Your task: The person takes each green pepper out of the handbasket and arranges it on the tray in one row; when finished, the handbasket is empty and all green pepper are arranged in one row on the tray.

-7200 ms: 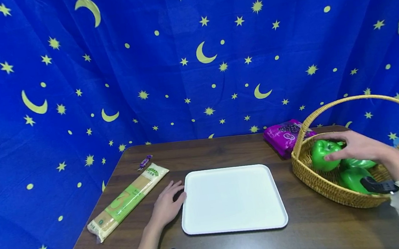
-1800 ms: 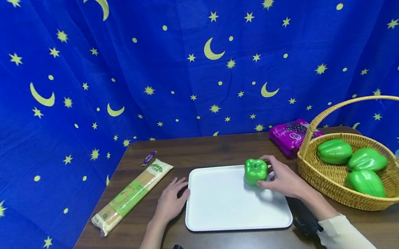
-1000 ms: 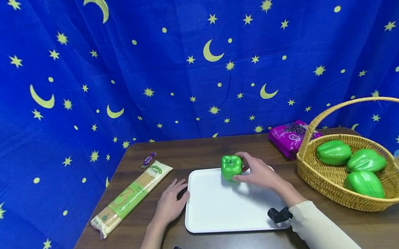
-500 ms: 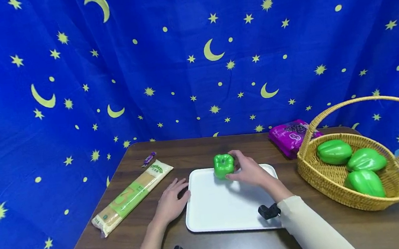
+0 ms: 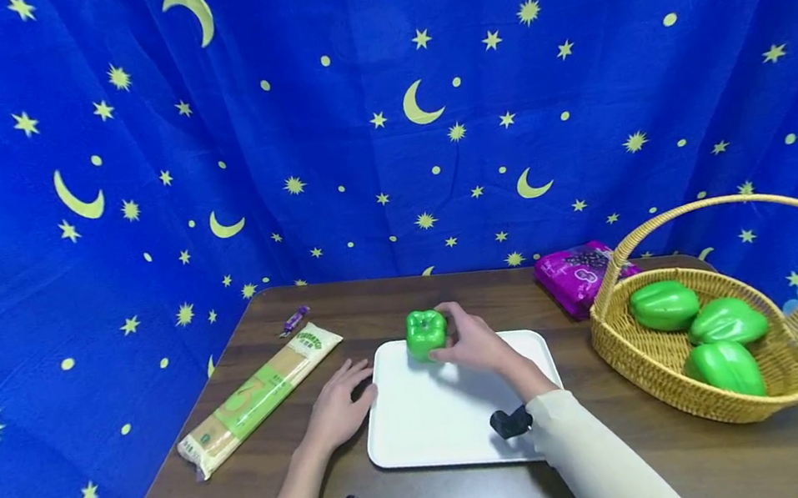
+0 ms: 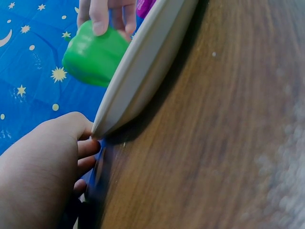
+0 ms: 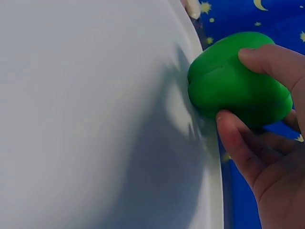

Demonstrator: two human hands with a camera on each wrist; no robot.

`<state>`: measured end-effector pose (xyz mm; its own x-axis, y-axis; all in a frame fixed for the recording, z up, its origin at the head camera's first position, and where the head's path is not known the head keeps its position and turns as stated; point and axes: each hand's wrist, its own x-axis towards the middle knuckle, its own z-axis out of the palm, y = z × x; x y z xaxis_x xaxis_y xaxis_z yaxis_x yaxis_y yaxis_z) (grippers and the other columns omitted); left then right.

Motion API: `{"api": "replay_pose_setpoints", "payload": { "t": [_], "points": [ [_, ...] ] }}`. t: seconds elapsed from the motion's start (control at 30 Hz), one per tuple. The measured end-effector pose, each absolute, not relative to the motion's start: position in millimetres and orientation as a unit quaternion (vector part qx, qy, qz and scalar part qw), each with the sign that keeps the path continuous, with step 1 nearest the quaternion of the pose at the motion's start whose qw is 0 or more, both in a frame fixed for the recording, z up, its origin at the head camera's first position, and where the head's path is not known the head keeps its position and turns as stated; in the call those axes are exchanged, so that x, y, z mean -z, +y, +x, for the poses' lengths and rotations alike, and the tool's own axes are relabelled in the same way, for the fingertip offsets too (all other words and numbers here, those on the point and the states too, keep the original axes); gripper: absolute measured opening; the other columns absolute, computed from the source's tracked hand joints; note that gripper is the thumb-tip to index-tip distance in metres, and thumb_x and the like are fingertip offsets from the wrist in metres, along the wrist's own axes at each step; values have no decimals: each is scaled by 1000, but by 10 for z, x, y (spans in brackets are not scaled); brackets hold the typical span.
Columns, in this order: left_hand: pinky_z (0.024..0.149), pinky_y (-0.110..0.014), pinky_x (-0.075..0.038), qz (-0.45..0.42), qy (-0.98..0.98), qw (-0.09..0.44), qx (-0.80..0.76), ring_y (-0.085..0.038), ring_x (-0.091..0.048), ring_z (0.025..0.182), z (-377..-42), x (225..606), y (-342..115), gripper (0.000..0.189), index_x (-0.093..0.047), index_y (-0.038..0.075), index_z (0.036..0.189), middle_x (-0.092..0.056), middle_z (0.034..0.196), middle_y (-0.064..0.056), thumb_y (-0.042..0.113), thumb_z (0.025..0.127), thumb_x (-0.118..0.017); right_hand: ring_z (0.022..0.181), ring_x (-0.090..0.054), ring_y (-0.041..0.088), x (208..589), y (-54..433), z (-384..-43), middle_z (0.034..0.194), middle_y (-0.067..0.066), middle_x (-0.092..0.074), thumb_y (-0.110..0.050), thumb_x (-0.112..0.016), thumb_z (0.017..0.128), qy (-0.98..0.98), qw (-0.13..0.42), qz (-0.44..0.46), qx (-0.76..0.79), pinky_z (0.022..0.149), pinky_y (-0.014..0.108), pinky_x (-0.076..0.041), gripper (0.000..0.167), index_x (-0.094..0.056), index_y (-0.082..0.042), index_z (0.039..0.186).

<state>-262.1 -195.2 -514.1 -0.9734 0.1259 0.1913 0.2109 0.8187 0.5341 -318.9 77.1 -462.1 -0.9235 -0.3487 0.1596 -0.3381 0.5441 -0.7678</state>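
Note:
My right hand (image 5: 473, 342) grips a shiny green bell pepper (image 5: 426, 334) from its right side, at the far left part of a white tray (image 5: 459, 418). In the right wrist view, thumb and fingers curl round the bell pepper (image 7: 233, 81) close over the tray's rim (image 7: 217, 191). My left hand (image 5: 338, 408) lies relaxed on the table, fingertips at the tray's left edge. From the left wrist, the thumb of that hand (image 6: 45, 152) shows right at the rim. Three more green bell peppers (image 5: 726, 321) lie in a wicker basket (image 5: 658, 379) on the right.
A long pack of noodles (image 5: 260, 398) lies slanted left of the left hand, with a small purple-wrapped candy (image 5: 295, 320) behind it. A purple bag (image 5: 578, 276) sits behind the basket, whose tall handle (image 5: 711, 204) arches up. A blue star-patterned curtain (image 5: 322, 124) hangs behind the table.
My right hand has brought the bell pepper out of the basket to the tray, then moved it left along the tray's far side. The left hand stays at the tray's left edge.

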Motion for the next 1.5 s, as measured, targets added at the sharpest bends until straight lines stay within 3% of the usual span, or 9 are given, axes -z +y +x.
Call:
{"api": "replay_pose_setpoints", "payload": {
  "t": [0.13, 0.4, 0.63, 0.83, 1.1, 1.2, 1.5],
  "points": [
    [110, -52, -28, -89, -951, 72, 286, -23, -33, 138, -2622, 5135, -1974, 39, -65, 17, 126, -51, 140, 2, 39, 95, -57, 77, -59, 15, 4633, 606, -3200, 92, 4, -62, -28, -84, 74, 875, 9, -202, 439, 67, 31, -50, 79, -41, -10, 138],
    [109, -54, -27, -94, -949, 74, 291, -24, -33, 137, -2612, 5146, -1971, 38, -64, 18, 127, -51, 140, 2, 38, 95, -57, 87, -62, 18, 4643, 331, -3220, 114, 5, -60, -25, -83, 75, 875, 0, -210, 436, 74, 29, -52, 81, -41, -10, 142],
    [108, -56, -27, -93, -949, 75, 291, -25, -33, 137, -2624, 5107, -1973, 38, -64, 17, 126, -51, 140, 1, 37, 95, -57, 83, -60, 11, 4581, 194, -3211, 116, 5, -61, -28, -82, 76, 885, 0, -209, 417, 75, 28, -51, 80, -41, -10, 143],
    [109, -55, -27, -89, -950, 71, 292, -24, -33, 138, -2634, 5094, -1969, 38, -64, 18, 126, -51, 140, 1, 38, 95, -57, 82, -59, 13, 4564, 163, -3192, 118, 6, -60, -27, -83, 76, 886, 3, -201, 417, 74, 30, -52, 82, -39, -11, 144],
    [109, -53, -28, -84, -953, 67, 283, -24, -33, 137, -2609, 5137, -1950, 39, -64, 18, 126, -51, 140, 2, 39, 95, -57, 114, -56, 21, 4693, 240, -3203, 132, 8, -55, -32, -84, 74, 897, -7, -212, 388, 96, 38, -45, 92, -33, -14, 148],
    [109, -54, -28, -79, -954, 65, 282, -24, -33, 137, -2606, 5145, -1941, 39, -64, 19, 126, -51, 140, 2, 40, 94, -57, 119, -53, 24, 4688, 302, -3192, 134, 10, -53, -37, -84, 72, 899, -8, -211, 384, 99, 43, -43, 95, -31, -16, 148],
    [109, -55, -27, -74, -955, 64, 281, -24, -32, 138, -2627, 5135, -1942, 39, -64, 20, 127, -50, 141, 3, 41, 95, -56, 113, -57, 30, 4485, 538, -3168, 127, 15, -57, -39, -80, 78, 872, -10, -241, 425, 87, 41, -51, 82, -39, -15, 144]
  ]
}}
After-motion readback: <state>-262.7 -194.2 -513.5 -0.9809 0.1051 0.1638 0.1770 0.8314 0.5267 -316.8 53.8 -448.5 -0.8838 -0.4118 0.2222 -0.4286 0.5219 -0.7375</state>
